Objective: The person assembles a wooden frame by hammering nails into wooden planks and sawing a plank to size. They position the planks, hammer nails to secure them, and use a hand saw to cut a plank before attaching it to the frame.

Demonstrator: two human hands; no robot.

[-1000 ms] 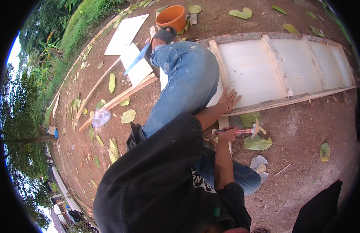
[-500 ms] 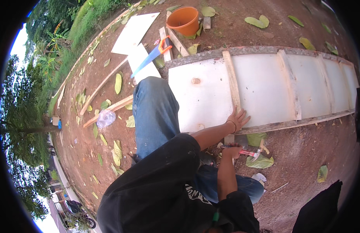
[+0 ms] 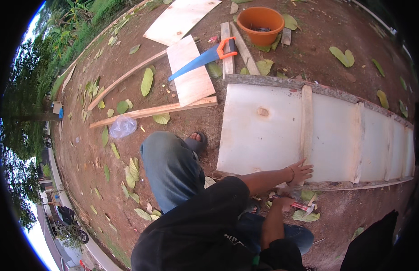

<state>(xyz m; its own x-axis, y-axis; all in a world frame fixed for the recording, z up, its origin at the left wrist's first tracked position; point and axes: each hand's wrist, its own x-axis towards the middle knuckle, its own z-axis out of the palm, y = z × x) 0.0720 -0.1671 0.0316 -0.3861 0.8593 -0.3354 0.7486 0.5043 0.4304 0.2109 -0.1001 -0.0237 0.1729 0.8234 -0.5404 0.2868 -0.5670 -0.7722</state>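
Note:
My left hand (image 3: 300, 172) lies with fingers spread at the lower end of a wooden crosspiece (image 3: 306, 122), by the near edge of a long pale panel (image 3: 261, 133). This panel rests on the ground in a wooden frame with several crosspieces. Just below, outside the frame's near rail (image 3: 342, 185), my right hand (image 3: 285, 203) is closed round the handle of a hammer (image 3: 302, 207). Its handle is red, and its metal head points right, above a large leaf. Any nail at the rail is too small to make out.
A blue handsaw (image 3: 198, 63) with an orange grip lies across a cut board (image 3: 188, 86). Beyond stands an orange bucket (image 3: 260, 27) with dark contents. Timber strips (image 3: 151, 113), a plastic bag (image 3: 123, 127) and fallen leaves are scattered over the soil. My bent knee (image 3: 166, 151) is left of the panel.
The view has shifted, so the panel, saw and bucket appear farther right. My sandalled foot now shows beside the knee. The left hand stays at the crosspiece, and the right still holds the hammer.

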